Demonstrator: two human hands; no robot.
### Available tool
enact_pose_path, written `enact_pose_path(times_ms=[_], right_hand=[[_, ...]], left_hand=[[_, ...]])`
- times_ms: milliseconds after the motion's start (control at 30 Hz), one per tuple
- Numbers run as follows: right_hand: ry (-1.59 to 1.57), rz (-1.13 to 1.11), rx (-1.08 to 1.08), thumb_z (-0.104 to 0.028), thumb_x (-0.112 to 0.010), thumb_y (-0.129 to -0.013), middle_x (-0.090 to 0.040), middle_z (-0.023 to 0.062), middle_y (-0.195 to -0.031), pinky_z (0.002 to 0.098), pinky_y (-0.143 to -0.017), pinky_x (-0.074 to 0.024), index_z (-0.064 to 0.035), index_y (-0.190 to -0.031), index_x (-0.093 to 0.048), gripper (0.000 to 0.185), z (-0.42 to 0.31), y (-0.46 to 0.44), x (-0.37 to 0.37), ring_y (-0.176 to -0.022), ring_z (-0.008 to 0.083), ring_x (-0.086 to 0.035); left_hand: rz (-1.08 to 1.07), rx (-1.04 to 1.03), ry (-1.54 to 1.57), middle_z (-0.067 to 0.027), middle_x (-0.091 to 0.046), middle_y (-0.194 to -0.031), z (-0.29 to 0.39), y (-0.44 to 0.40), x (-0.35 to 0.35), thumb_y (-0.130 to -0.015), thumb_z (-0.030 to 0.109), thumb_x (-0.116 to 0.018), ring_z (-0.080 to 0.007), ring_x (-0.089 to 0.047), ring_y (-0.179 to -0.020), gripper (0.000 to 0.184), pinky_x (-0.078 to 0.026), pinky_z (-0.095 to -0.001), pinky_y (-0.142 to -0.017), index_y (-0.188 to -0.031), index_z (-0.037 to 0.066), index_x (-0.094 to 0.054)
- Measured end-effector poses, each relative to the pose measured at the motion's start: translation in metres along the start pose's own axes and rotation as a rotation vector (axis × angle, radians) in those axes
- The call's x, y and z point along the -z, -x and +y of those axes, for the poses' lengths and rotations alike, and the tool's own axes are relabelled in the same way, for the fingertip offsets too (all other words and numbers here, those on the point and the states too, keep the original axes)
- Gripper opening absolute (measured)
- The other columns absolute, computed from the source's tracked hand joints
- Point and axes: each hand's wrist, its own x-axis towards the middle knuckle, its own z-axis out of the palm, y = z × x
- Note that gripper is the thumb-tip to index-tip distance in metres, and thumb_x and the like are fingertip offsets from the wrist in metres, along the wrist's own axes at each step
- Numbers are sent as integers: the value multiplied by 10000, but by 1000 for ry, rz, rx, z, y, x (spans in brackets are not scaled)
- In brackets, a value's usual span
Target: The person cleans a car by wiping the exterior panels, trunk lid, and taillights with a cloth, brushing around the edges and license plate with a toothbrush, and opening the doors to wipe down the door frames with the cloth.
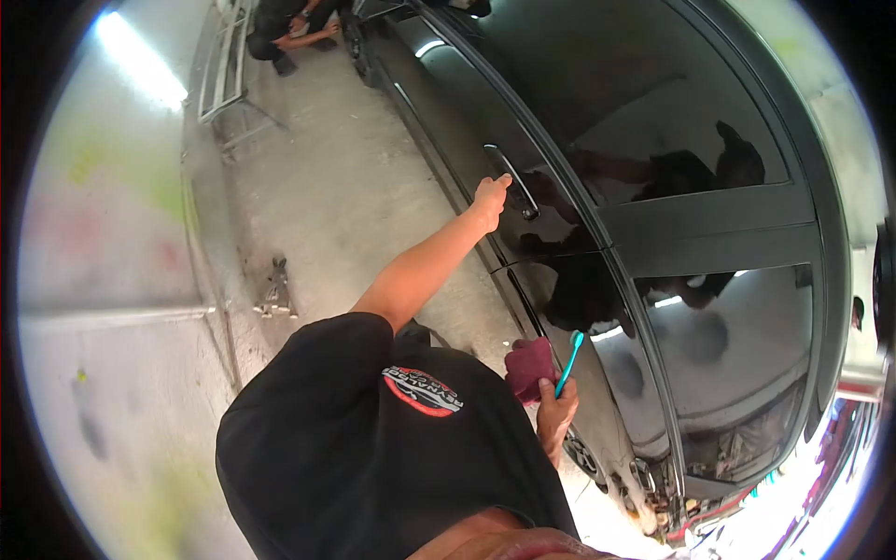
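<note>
My left hand (492, 202) is stretched out to the side of a glossy black car, its fingers curled together at the chrome-trimmed door handle (523, 191). Nearer my body, my right hand (557, 411) is closed round a turquoise toothbrush (570, 362), bristle end up. A folded maroon cloth (529, 370) is bunched beside the brush at the same hand, close to the lower part of the car. How the fingers hold the cloth is partly hidden.
The black car (705, 224) fills the right side, with dark windows. A person (285, 28) crouches near its wheel (355, 47) at the top. A metal rack (224, 70) stands by the left wall. A small metal object (276, 291) lies on the concrete floor (327, 177).
</note>
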Motion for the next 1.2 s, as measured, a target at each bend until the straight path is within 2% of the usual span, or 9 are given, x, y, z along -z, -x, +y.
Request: enact_pose_path(times_ms=[167, 233, 333, 433, 567, 733, 767, 900, 1200], right_hand=[[-77, 85, -122, -153, -732, -887, -663, 146, -836, 388, -707, -500, 7, -1064, -668, 247, -59, 23, -31, -757, 237, -619], [-119, 127, -154, -147, -725, -891, -665, 140, -825, 386, -705, -502, 6, -1063, -670, 237, -56, 42, -45, -751, 233, -622], [-168, 170, -163, -141, -720, -891, -682, 142, -811, 379, -702, -522, 7, -1066, -682, 232, -57, 54, -55, -736, 236, -648], [-160, 199, -186, -118, -713, -894, -699, 152, -811, 375, -697, -535, 18, -1046, -681, 206, -64, 63, -60, -734, 234, -677], [-99, 233, -141, -115, -713, -900, -676, 139, -767, 366, -639, -503, 1, -1046, -666, 193, -80, 75, -60, -671, 222, -628], [-169, 227, -255, -125, -710, -906, -648, 95, -751, 341, -656, -495, 1, -1056, -668, 201, -69, 104, -58, -679, 177, -589], [-184, 236, -252, -125, -719, -900, -640, 98, -736, 353, -647, -491, -7, -1055, -669, 200, -63, 111, -60, -659, 187, -579], [-161, 230, -224, -130, -723, -892, -642, 125, -738, 376, -663, -500, -9, -1050, -670, 206, -45, 125, -49, -669, 223, -602], [-163, 153, -97, -199, -714, -890, -626, 205, -806, 456, -700, -488, 0, -956, -594, 242, 3, 123, -2, -760, 382, -632]], left_hand=[[-16, 55, 17, 3, -514, -880, 18, -34, -22, -969, 309, -653, -140, -433, -721, 197, -387, -301, -608, -1046, 131, -615], [-89, 76, 100, -157, -607, -1242, 6, -55, -13, -923, 288, -687, -276, -565, -1010, 516, -470, -442, -849, -1340, 26, -535], [-80, 160, 154, -51, -541, -885, 4, -66, -17, -918, 275, -687, -196, -487, -760, 250, -438, -392, -698, -1059, 87, -603], [-103, 207, 231, -14, -465, -809, 4, -78, -6, -926, 313, -681, -164, -425, -683, 213, -404, -378, -657, -940, 129, -575], [-227, 256, 244, -51, -462, -810, 14, -65, 12, -977, 395, -638, -207, -458, -661, 349, -503, -494, -909, -838, 120, -475], [-263, 148, 183, -135, -611, -1127, 20, -44, 33, -983, 463, -605, -327, -568, -1124, 484, -375, -567, -1125, -1151, 10, -570], [-296, 132, 132, -125, -622, -1161, 18, -47, 46, -1007, 490, -548, -296, -587, -1114, 480, -438, -528, -1055, -1218, 60, -576], [-341, 43, 49, -140, -568, -1291, 21, -37, 108, -984, 546, -564, -320, -544, -1210, 592, -407, -554, -1100, -1320, 59, -539], [-174, -13, -178, -112, -593, -1280, 80, -1, 302, -1001, 558, -545, -297, -575, -1195, 635, -442, -476, -1095, -1410, 73, -510]])
